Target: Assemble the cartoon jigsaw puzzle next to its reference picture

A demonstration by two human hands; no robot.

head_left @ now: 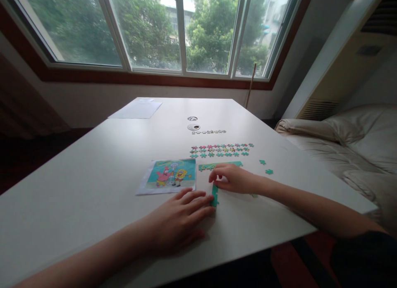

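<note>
My left hand point(182, 217) lies spread on the table, its fingertips touching a short vertical strip of joined green puzzle pieces point(214, 196). At the upper end of that strip is my right hand point(231, 178), its thumb and fingers curled toward each other; whether a piece is between them is hidden. Just beyond the right hand runs a horizontal strip of joined green and yellow puzzle pieces point(220, 165). A printed cartoon picture point(170, 175) lies left of the strips, near my left fingers. A pale green piece point(254, 195) shows partly under my right wrist.
Rows of loose puzzle pieces point(220, 150) lie farther back, with a row of pale pieces point(209, 132) and two round items point(193, 127) behind. Two green pieces point(269, 171) sit to the right. White paper point(136, 109) lies far left. A sofa point(335, 143) flanks the table point(77, 189).
</note>
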